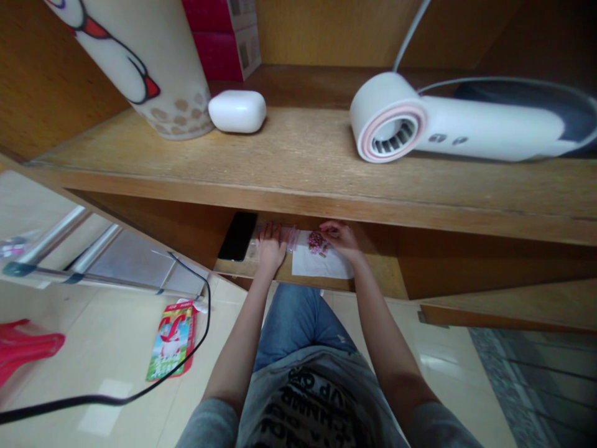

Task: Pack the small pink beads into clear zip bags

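On the lower shelf, my left hand (272, 247) lies flat with its fingers spread, resting on clear plastic bags (291, 239). A black phone (238, 236) is just to its left. My right hand (340, 239) hovers at the right side of a small heap of pink and gold beads (316, 241). Its fingers are drawn together in a pinch; whatever is between them is too small to make out. Under the beads is a white sheet of paper (310, 266), partly covered by my right wrist.
The upper shelf (298, 149) overhangs my hands. It bears a bubble-tea cup (172, 74), a white earphone case (237, 112), pink boxes (219, 53) and a white handheld fan (485, 124). A black cable (208, 305) and a colourful packet (172, 339) are lower left.
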### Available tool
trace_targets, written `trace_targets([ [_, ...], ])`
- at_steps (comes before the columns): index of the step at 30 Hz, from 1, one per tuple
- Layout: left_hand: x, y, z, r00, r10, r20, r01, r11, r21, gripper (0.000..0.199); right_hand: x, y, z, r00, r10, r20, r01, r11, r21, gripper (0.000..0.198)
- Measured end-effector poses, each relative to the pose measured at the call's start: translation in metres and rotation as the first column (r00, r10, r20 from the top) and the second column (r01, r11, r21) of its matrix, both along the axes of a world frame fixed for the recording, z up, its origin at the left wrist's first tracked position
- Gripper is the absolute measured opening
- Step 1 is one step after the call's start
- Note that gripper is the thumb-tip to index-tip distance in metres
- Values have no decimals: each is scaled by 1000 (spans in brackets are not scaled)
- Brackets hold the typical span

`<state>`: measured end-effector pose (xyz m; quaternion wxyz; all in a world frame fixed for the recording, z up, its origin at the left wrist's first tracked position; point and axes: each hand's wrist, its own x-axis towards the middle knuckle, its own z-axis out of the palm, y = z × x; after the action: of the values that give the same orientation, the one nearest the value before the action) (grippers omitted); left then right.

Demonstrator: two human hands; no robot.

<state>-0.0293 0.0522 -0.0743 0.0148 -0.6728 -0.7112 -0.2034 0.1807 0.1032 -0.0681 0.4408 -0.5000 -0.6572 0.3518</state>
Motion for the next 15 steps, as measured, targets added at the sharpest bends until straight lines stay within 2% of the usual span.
trace_targets([
  [2, 0, 1, -1, 1000, 1, 12, -1, 1000, 6, 44, 4, -8, 2, 991, 106, 87, -107, 994, 2, 12],
  [6, 0, 1, -1, 1000, -3, 18, 3, 1000, -4, 43, 6, -8, 1, 982, 117, 151, -118, 993, 0, 16],
  [9, 0, 0, 0, 1000, -4, -3, 4, 1000, -5, 43, 5, 10, 0, 985, -30, 170, 22, 999, 50, 18],
  [12, 0, 0, 1, 1000, -3, -8, 3, 1000, -3, 45, 0, 36, 4, 964, -208, 166, 187, 973, 135, 19],
  [15, 0, -1, 2, 1000, -4, 3, 4, 1000, -10, 45, -4, 55, 9, 937, -276, 212, 251, 958, 139, 20],
])
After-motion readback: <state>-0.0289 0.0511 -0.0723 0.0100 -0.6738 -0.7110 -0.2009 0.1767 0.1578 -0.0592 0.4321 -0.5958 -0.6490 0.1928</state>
